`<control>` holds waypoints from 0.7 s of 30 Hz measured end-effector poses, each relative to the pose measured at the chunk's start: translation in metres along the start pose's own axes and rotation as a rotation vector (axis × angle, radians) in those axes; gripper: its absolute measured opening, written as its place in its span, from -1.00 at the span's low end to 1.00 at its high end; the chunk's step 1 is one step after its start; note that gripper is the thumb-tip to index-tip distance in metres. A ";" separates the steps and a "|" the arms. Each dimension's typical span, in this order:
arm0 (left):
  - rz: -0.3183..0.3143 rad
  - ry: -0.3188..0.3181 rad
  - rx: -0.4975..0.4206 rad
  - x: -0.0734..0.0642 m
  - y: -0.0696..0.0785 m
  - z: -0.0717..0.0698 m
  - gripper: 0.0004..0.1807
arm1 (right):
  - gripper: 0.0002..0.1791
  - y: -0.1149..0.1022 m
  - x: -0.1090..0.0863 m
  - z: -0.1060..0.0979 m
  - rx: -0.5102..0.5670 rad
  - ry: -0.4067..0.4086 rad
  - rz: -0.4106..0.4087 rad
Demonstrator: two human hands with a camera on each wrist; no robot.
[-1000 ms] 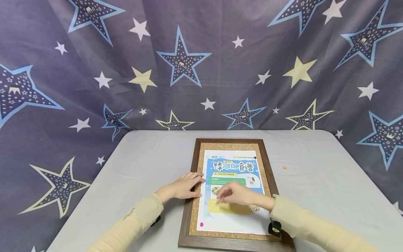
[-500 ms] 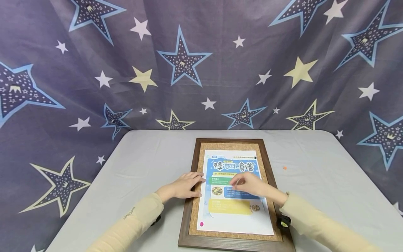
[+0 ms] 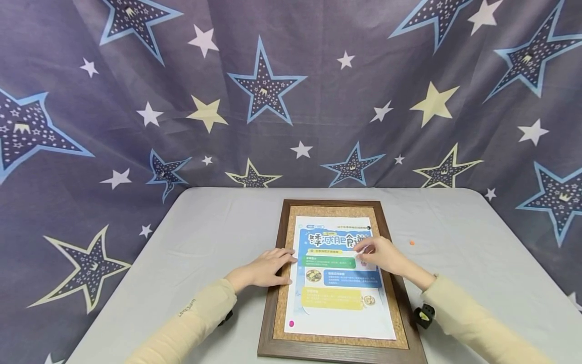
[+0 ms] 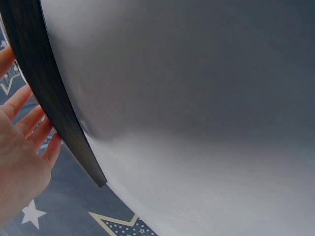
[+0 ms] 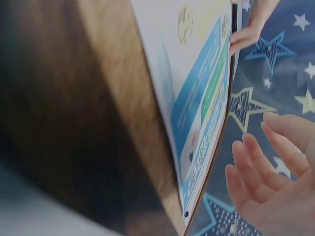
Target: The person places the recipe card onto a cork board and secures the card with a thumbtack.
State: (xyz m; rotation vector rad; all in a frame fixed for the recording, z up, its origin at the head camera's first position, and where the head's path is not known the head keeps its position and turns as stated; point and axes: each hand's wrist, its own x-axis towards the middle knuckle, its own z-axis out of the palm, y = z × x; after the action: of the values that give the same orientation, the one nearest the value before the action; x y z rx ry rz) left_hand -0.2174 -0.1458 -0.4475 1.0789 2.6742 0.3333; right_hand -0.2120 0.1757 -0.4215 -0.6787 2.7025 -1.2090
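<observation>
A printed poster (image 3: 338, 323) with blue, green and yellow blocks lies on a cork board (image 3: 334, 210) in a dark brown wooden frame (image 3: 278, 283). A magenta round pin (image 3: 291, 323) sits at its lower left corner, a small black one (image 3: 369, 228) at its upper right. My left hand (image 3: 263, 269) rests across the frame's left side, fingertips at the poster's left edge; the left wrist view shows its fingers spread by the frame. Over the poster's right part hovers my right hand (image 3: 382, 256), fingers loosely bent; in the right wrist view nothing shows between them.
A small orange piece (image 3: 411, 242) lies on the grey table (image 3: 218, 232), right of the board. Behind and beside the table hangs a dark curtain (image 3: 318, 60) with stars.
My right hand has moved up and to the right across the poster, from its lower middle toward the right edge, uncovering the printed blocks. The left hand and the board have stayed put.
</observation>
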 end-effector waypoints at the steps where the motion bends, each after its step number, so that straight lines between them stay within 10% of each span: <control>1: -0.002 -0.001 0.002 0.000 0.000 0.000 -0.42 | -0.82 0.002 0.000 -0.002 -0.007 0.012 0.000; 21: 0.005 -0.004 0.009 0.000 0.000 0.000 -0.42 | -0.84 0.045 -0.004 -0.034 -0.085 0.145 0.029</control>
State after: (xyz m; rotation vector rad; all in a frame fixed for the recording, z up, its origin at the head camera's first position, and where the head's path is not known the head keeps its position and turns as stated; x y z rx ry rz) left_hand -0.2172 -0.1462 -0.4476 1.0881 2.6722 0.3190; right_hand -0.2334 0.2273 -0.4313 -0.5809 2.8860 -1.1858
